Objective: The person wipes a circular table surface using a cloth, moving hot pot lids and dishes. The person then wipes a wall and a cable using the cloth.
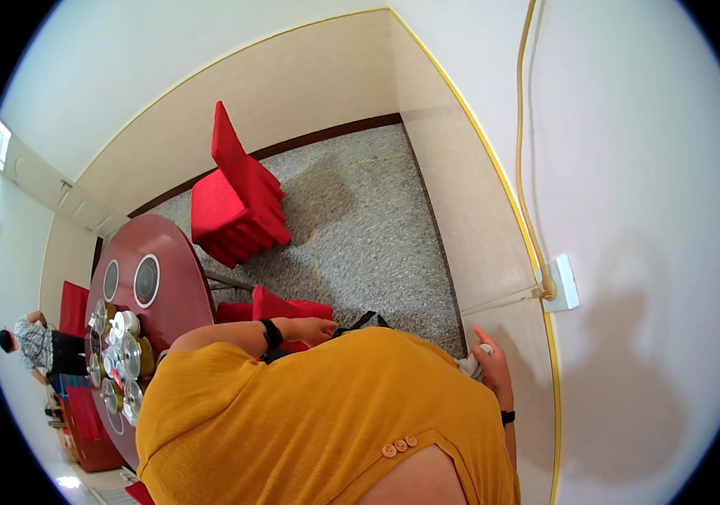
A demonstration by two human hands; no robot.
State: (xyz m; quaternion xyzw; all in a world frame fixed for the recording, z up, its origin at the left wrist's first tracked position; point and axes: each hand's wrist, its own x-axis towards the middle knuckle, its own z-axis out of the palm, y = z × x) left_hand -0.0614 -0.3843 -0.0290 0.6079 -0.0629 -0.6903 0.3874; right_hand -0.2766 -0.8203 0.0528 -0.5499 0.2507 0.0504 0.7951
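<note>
My right hand (pixel 497 367), at the right beside the wall, is closed round a pale greyish-white cloth (pixel 470 365), with the index finger sticking up. Part of the cloth is hidden by my mustard-coloured top. My left hand (pixel 313 329) reaches to the right over a red-covered chair (pixel 280 305), fingers loosely stretched out and nothing visible in them. Just past its fingertips lies a dark item (pixel 368 321), mostly covered by my body, so its kind is unclear.
A dark red round table (pixel 179 244) at the left bears round inset plates, glass lids (pixel 131 358) and white dishes. Another red-covered chair (pixel 238 202) stands on grey speckled floor. A cable runs down the right wall to a white box (pixel 563 283). A person (pixel 40 345) stands beyond the table.
</note>
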